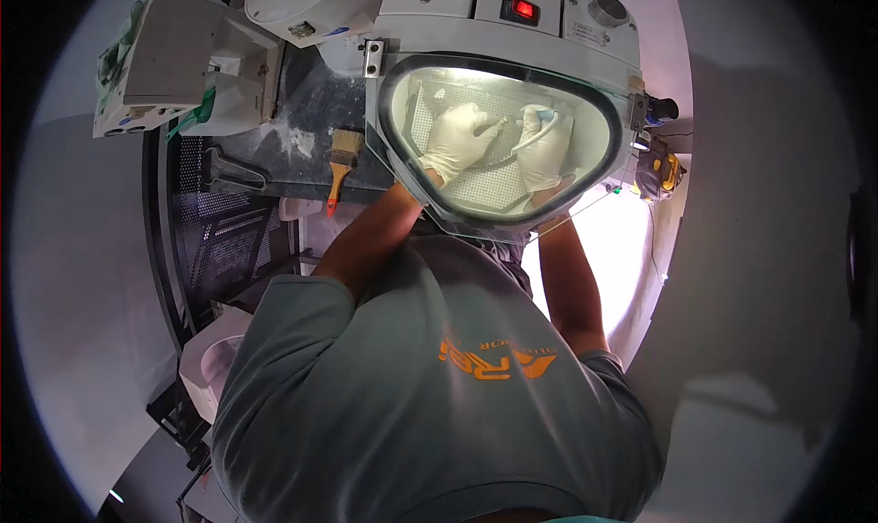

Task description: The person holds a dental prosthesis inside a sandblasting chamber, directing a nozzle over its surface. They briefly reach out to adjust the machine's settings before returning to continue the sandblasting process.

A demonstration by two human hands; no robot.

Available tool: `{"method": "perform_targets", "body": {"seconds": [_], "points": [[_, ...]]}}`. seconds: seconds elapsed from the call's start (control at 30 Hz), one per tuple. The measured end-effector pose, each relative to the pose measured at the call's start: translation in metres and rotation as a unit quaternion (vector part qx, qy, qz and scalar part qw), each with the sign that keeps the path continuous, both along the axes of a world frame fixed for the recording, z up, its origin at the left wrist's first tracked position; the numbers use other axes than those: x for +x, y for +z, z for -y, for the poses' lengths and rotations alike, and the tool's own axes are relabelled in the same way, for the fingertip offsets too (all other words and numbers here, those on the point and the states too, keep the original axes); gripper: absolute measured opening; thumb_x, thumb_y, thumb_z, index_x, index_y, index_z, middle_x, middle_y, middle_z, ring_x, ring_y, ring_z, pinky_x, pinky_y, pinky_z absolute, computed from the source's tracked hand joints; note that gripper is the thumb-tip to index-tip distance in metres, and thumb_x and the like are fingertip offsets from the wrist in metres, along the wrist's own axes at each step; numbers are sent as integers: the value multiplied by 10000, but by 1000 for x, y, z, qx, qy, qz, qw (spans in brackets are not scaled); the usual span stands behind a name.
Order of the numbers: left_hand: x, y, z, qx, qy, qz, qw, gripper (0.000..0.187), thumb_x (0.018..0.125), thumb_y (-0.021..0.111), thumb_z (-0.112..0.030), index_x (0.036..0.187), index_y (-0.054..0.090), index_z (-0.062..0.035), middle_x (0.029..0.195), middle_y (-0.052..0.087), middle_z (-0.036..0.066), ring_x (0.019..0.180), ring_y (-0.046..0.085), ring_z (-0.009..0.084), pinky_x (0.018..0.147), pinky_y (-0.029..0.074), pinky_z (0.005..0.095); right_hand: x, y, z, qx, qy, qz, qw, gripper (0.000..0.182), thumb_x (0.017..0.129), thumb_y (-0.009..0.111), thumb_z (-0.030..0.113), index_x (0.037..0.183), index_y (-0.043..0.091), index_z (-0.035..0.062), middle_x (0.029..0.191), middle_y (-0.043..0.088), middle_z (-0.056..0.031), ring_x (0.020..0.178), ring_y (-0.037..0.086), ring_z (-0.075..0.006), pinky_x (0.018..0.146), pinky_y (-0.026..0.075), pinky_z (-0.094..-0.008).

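Both hands are inside a lit blasting cabinet (512,214), seen through its rounded window. My left hand (455,139), in a white glove, is closed with thumb and fingers pinching a small light piece (502,122) whose kind I cannot make out. My right hand (545,150), also gloved in white, wraps round a pen-like blasting handpiece (548,115) with a bluish part and a pale hose (528,143). The handpiece is beside the small piece, to its right. Under the hands lies a perforated white grid floor (480,189).
A red lit switch (522,9) and a knob (607,10) sit on the cabinet's top. Left of it, a paintbrush (342,160) lies on a dusty dark bench (311,112), near other white machines (169,52). A yellow-black tool (660,171) is at right.
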State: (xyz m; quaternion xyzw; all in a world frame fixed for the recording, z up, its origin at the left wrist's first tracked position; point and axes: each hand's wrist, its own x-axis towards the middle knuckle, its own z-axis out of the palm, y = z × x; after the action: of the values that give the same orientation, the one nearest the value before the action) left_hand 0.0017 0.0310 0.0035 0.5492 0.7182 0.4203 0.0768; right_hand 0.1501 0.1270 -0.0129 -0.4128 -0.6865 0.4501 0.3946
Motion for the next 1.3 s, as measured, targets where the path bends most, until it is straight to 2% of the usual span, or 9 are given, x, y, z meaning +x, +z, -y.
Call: {"method": "perform_targets", "body": {"seconds": [0.57,0.67,0.77,0.97,1.07,1.1,1.2,1.23,1.3], "points": [[1,0,0,-11,10,10,1000,158,887,857,-232,970,839,-98,808,698,119,780,691,336,725,557,442,1,12,2,79,25,38,996,204,1055,724,215,997,735,20,904,767,-164,848,754,-333,747,574,-406],[1,-2,0,-12,2,6,1000,165,894,853,-239,969,835,-94,817,706,118,788,695,331,733,559,441,2,2,1,28,19,4,999,230,1075,706,230,998,732,15,899,765,-157,828,749,-311,736,568,-404],[1,-3,0,-16,4,5,1000,161,901,847,-243,961,834,-94,821,709,111,788,695,322,732,559,435,4,-3,1,40,16,16,999,253,1123,651,259,1094,714,15,922,767,-79,755,719,-157,584,565,-292],[2,-1,-1,3,7,7,1000,150,889,863,-231,955,843,-98,797,695,106,753,685,320,713,555,430,5,8,5,71,2,-44,997,233,1122,654,244,1090,714,22,959,768,-73,763,723,-148,633,572,-303],[1,-1,-2,10,11,7,1000,157,865,890,-240,929,850,-103,775,679,101,716,676,318,690,552,429,6,14,6,71,-1,-22,997,229,1124,648,236,1087,714,20,960,767,-72,765,725,-150,651,570,-305],[2,-1,-2,14,13,13,1000,163,858,897,-243,928,851,-103,772,676,100,712,675,315,681,550,426,0,13,7,43,-23,-64,997,165,1065,728,184,990,710,38,796,702,-58,674,648,-157,608,512,-333],[1,-4,-5,63,3,-33,997,177,833,921,-236,924,854,-100,776,678,93,716,686,295,653,552,405,-1,6,1,66,-28,-8,997,177,1056,730,184,973,704,29,791,698,-95,667,656,-225,619,520,-369],[2,6,0,9,16,6,1000,168,835,923,-219,928,856,-96,807,708,89,743,708,281,668,568,387,0,10,4,37,-32,-2,999,193,1052,731,195,974,700,21,802,695,-125,685,658,-276,641,527,-392],[2,5,-1,19,9,28,999,162,836,924,-205,931,857,-93,825,723,91,761,720,276,679,576,380,2,6,2,30,-20,17,999,199,1053,732,203,979,704,20,817,703,-130,704,667,-272,653,531,-389]]}}
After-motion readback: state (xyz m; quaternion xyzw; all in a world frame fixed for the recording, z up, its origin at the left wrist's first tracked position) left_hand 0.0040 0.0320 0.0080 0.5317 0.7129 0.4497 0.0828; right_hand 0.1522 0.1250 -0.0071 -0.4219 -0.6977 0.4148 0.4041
